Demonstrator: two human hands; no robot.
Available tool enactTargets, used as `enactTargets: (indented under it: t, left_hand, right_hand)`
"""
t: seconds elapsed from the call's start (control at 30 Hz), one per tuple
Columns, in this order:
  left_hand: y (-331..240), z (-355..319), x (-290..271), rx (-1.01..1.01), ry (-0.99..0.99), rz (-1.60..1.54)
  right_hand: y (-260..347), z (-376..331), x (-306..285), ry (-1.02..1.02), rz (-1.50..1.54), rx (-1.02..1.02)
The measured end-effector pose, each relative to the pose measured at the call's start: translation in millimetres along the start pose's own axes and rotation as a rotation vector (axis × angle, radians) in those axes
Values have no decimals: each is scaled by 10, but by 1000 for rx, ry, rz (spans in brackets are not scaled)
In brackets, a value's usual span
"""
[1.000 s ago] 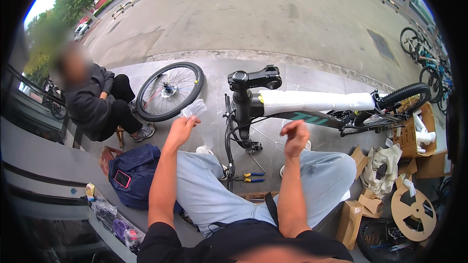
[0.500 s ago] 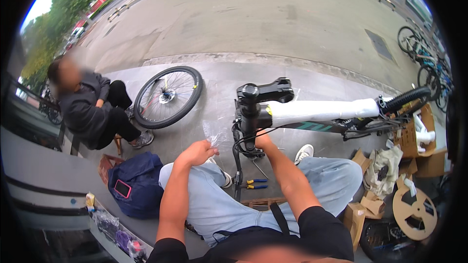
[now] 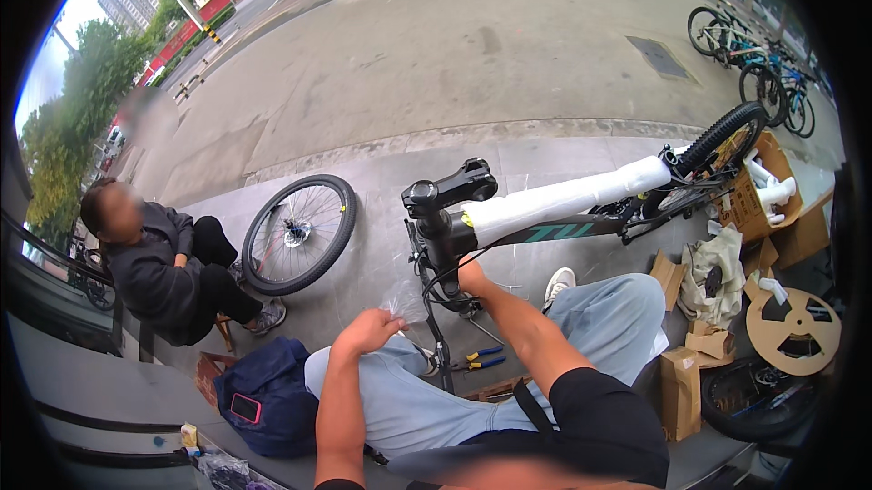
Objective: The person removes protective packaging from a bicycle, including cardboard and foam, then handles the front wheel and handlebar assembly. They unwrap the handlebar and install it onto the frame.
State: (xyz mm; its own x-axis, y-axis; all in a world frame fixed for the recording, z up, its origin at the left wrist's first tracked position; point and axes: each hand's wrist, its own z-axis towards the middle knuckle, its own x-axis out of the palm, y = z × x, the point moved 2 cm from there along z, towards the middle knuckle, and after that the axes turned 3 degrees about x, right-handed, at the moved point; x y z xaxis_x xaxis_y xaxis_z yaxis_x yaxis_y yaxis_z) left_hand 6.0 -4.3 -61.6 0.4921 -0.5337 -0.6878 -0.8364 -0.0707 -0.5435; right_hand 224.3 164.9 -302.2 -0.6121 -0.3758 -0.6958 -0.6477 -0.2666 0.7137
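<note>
A piece of clear plastic film point(image 3: 405, 301) is pinched in the closed fingers of my left hand point(image 3: 371, 331), over my left knee. Between my legs stands the front end of a black bicycle point(image 3: 581, 228) with teal lettering; it carries no front wheel there. White foam wrap point(image 3: 568, 195) covers its top tube. My right hand point(image 3: 472, 277) is against the frame just behind the head tube point(image 3: 443, 240), its fingers hidden by it. The handlebar point(image 3: 438, 336) hangs down alongside the stem, with cables looping around it.
A loose wheel point(image 3: 300, 234) leans beside a seated person point(image 3: 159, 254) at left. Blue-and-yellow pliers point(image 3: 479, 359) lie on the floor. A dark blue bag point(image 3: 263, 372) with a phone point(image 3: 245, 407) sits at my left. Cardboard boxes point(image 3: 772, 186) and a cardboard disc point(image 3: 793, 331) crowd the right.
The view has shifted, showing more of the street. My left hand still pinches the plastic film, now nearer the hanging handlebar. My right hand stays at the frame.
</note>
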Motion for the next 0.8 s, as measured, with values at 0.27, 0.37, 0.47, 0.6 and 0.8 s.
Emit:
enactTargets:
  t: [0.27,0.37,0.47,0.6,0.8]
  left_hand:
    - [137,-83,-32,22,-33,5]
    - [-19,-247,-79,176,-171,-23]
    - [-248,-526,-93,201,-159,-80]
    - [-686,-875,-73,410,1,-69]
    - [-1341,-1065,69,623,397,-56]
  right_hand:
    - [-105,-773,-690,-371,31,277]
    - [265,-1386,-1217,-477,-7,322]
    - [781,-2114,-1883,-368,-39,290]
    - [1266,-2628,-2711,69,480,64]
    - [1955,-2534,-2276,644,1081,-289]
